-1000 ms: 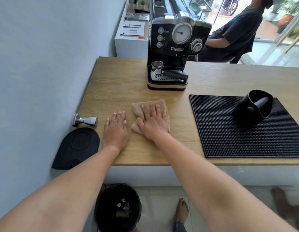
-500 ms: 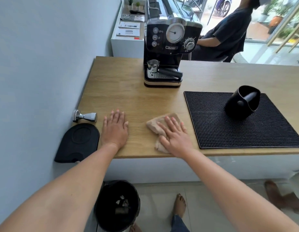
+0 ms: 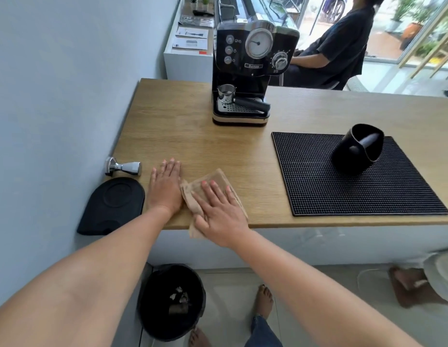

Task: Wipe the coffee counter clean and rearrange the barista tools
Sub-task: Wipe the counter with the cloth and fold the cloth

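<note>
here, cloth [image 3: 210, 182] flat under right hand [image 3: 219, 211], touching left hand [image 3: 165, 187].

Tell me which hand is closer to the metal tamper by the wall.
Left. The left hand lies flat on the counter just right of the tamper; the right hand presses the cloth farther right, beyond it.

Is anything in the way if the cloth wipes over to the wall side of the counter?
Yes. The right hand presses the cloth, and the left hand lies flat on the counter right at the cloth's left edge. Beyond it, by the wall, lie a metal tamper and a small black mat.
</note>
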{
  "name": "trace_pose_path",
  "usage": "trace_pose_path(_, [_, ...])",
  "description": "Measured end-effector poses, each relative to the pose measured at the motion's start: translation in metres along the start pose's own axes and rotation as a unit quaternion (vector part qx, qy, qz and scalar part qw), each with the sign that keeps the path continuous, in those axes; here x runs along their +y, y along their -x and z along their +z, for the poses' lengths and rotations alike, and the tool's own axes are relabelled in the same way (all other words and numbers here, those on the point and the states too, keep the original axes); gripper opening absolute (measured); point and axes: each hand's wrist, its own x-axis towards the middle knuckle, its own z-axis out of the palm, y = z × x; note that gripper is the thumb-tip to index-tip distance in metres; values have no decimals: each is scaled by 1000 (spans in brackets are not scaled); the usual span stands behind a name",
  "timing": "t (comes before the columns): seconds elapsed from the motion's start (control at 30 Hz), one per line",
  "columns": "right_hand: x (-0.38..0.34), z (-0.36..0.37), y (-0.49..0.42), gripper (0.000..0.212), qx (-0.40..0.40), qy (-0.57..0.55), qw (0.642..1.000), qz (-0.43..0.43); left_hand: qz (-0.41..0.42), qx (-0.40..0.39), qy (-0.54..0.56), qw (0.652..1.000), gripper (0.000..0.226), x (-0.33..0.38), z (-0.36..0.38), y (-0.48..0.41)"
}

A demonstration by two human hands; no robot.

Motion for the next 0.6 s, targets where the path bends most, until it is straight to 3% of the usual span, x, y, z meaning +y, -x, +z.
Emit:
trace_pose_path(0.1, [28, 0, 37, 60, 9, -1, 1000, -23, -14, 0, 18, 1000, 54, 6, -1, 1])
trace_pose_path(0.2, [61, -10, 43, 62, 9, -22, 998, 51, -41, 9, 12, 999, 54, 19, -4, -3])
trace_pose_path(0.4, [108, -29, -24, 62, 20, -18, 983, 184, -41, -9, 8, 999, 56, 37, -4, -32])
trace_pose_path(0.6, [132, -45, -99, 65, 35, -16, 969, 243, -66, -1, -22, 998, 57, 22, 3, -41])
